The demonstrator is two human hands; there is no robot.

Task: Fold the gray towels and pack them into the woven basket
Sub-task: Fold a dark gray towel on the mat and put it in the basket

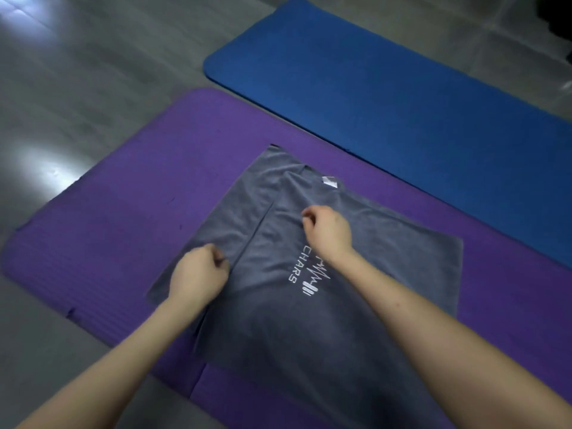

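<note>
Purple mat (pixel 108 243) under gray towel (pixel 278 329), bare margin left; left hand (pixel 199 274) pinches fold edge, right hand (pixel 328 228) pinches towel middle.

You've got a purple mat (pixel 123 243) on the gray floor (pixel 77 88), blue mat (pixel 402 103) just beside it, not touching. Glare patches on floor, left side.

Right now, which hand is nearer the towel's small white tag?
Right. The right hand sits just this side of the small white tag; the left hand is farther, at the gray towel's folded edge.
</note>
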